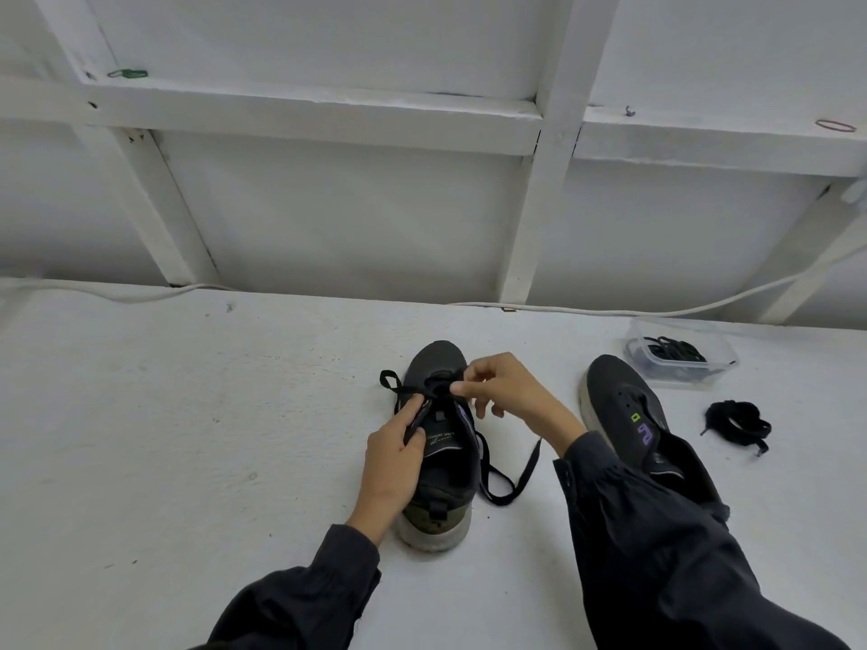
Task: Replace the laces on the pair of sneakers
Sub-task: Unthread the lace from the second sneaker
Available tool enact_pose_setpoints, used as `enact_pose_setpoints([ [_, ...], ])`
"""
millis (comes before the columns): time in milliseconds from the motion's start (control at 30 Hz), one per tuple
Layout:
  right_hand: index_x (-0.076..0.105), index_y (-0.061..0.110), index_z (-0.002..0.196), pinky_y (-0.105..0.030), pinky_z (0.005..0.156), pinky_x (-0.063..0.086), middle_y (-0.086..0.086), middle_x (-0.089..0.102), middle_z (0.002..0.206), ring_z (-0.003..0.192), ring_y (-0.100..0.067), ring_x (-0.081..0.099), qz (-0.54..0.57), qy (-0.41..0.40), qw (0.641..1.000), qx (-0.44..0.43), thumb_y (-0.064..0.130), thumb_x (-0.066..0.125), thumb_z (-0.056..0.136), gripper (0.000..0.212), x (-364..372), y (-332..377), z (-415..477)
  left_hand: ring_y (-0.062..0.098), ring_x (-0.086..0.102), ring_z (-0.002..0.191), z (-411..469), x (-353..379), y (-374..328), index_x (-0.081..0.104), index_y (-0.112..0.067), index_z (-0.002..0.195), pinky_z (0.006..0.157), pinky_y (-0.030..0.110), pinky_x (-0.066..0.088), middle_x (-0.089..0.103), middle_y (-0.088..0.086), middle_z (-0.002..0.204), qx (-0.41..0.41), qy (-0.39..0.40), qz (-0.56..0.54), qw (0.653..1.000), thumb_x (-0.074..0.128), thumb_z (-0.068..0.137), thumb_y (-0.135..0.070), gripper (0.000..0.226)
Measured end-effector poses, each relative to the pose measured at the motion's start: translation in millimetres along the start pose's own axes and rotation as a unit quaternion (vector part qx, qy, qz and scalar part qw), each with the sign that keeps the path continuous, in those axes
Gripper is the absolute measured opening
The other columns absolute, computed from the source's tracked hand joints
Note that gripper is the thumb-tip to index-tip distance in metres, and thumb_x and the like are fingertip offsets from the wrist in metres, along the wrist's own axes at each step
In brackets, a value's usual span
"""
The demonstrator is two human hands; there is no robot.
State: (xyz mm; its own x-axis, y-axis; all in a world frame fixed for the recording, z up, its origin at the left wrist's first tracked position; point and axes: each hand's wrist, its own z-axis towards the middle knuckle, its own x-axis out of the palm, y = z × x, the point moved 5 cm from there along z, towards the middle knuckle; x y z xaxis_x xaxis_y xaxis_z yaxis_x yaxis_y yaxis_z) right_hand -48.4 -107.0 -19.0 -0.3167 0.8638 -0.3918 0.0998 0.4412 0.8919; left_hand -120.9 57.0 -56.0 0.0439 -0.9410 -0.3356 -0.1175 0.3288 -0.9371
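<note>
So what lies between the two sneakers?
In the head view, the loose black lace trails between the held sneaker and the unlaced sneaker, with the right hand and its sleeve crossing above.

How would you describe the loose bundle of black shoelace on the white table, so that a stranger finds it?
Start at the white table and go to its right side, past the unlaced dark grey sneaker. Nearer than the clear plastic box of black laces lies a bundle of black shoelace. It alone is in neither box nor shoe.

Just dark long sleeves here, kinda wrinkly: left sleeve (pixel 300 598), right sleeve (pixel 657 532), both gathered at the cuff. Left grip (pixel 394 462) and right grip (pixel 506 391) are bare.
</note>
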Motion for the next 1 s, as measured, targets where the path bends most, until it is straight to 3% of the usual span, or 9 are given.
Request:
enact_pose_setpoints([
  [100,0.059,0.007,0.073,-0.019,0.04,0.03,-0.004,0.056,0.068,0.047,-0.016,0.055,0.039,-0.123,0.991,-0.032,0.014,0.067,0.09,0.02,-23.7,13.8,4.9,0.015,0.055,0.122,0.1,0.0,0.8,0.046,-0.02,0.144,0.107,0.027,0.043,0.058,0.003,0.136,0.0,0.008,-0.002,1.0,0.047,0.098,-0.001,0.049],
  [167,0.059,0.006,0.079,-0.021,0.041,0.029,-0.002,0.054,0.072,0.045,-0.014,0.051,0.148,-0.243,0.958,-0.038,0.015,0.063,0.093,0.017,-45.8,16.3,4.4,0.004,0.058,0.104,0.3,0.2,2.1,0.045,-0.021,0.144,0.095,0.013,0.044,0.062,-0.003,0.125,0.001,0.007,0.005,1.0,0.047,0.099,-0.003,0.049],
  [233,0.06,0.005,0.086,-0.021,0.04,0.029,-0.002,0.054,0.074,0.044,-0.012,0.049,0.197,-0.283,0.938,-0.034,0.019,0.062,0.095,0.017,-53.8,15.2,2.1,-0.003,0.054,0.089,0.9,0.2,2.7,0.045,-0.022,0.144,0.083,0.004,0.042,0.062,-0.007,0.114,0.002,0.002,0.008,1.0,0.047,0.099,-0.003,0.049],
  [367,0.066,0.001,0.087,-0.02,0.039,0.032,-0.001,0.063,0.072,0.045,-0.012,0.054,0.055,-0.088,0.994,0.045,0.041,0.073,0.085,0.04,-22.5,0.4,2.8,0.009,0.054,0.113,0.3,-0.1,0.7,0.046,-0.021,0.144,0.099,0.019,0.042,0.059,0.001,0.133,0.001,0.003,0.002,1.0,0.048,0.098,-0.002,0.049],
  [467,0.061,0.011,0.073,-0.019,0.042,0.033,0.0,0.063,0.065,0.048,-0.012,0.057,0.011,0.026,0.999,0.044,0.032,0.076,0.084,0.028,4.2,-9.1,-1.4,0.017,0.052,0.126,0.3,0.2,0.1,0.046,-0.021,0.143,0.109,0.03,0.041,0.055,0.003,0.139,0.0,0.002,-0.002,1.0,0.047,0.098,-0.001,0.05],
  [633,0.059,0.011,0.071,-0.017,0.04,0.031,-0.001,0.061,0.062,0.045,-0.012,0.054,0.005,-0.048,0.999,-0.016,0.014,0.067,0.09,0.022,-10.1,4.6,3.2,0.017,0.053,0.125,1.0,-0.1,1.3,0.046,-0.02,0.143,0.109,0.03,0.042,0.056,0.002,0.138,0.005,0.007,0.0,1.0,0.047,0.098,-0.001,0.049],
  [767,0.056,0.009,0.075,-0.019,0.039,0.03,-0.003,0.056,0.07,0.044,-0.013,0.052,0.149,-0.225,0.962,-0.029,0.014,0.061,0.095,0.021,-50.0,12.2,5.9,-0.003,0.057,0.09,1.3,-0.2,4.7,0.046,-0.023,0.143,0.085,0.007,0.044,0.063,-0.015,0.109,0.003,0.004,-0.002,1.0,0.047,0.098,-0.003,0.049],
  [900,0.064,0.002,0.086,-0.019,0.04,0.035,-0.001,0.063,0.072,0.046,-0.011,0.057,0.067,-0.087,0.993,0.042,0.037,0.068,0.09,0.035,-29.7,0.0,5.6,0.004,0.055,0.104,1.3,0.1,4.2,0.046,-0.023,0.143,0.092,0.011,0.041,0.063,-0.004,0.126,0.001,0.004,-0.006,1.0,0.048,0.098,-0.002,0.05],
  [1000,0.059,0.008,0.07,-0.019,0.043,0.034,0.001,0.064,0.064,0.048,-0.012,0.058,0.003,0.011,0.998,0.067,0.036,0.076,0.083,0.034,-4.6,-9.9,1.5,0.009,0.054,0.115,1.5,0.2,3.1,0.047,-0.023,0.143,0.098,0.018,0.042,0.06,-0.001,0.132,0.008,0.001,-0.012,1.0,0.048,0.098,-0.002,0.05],
])
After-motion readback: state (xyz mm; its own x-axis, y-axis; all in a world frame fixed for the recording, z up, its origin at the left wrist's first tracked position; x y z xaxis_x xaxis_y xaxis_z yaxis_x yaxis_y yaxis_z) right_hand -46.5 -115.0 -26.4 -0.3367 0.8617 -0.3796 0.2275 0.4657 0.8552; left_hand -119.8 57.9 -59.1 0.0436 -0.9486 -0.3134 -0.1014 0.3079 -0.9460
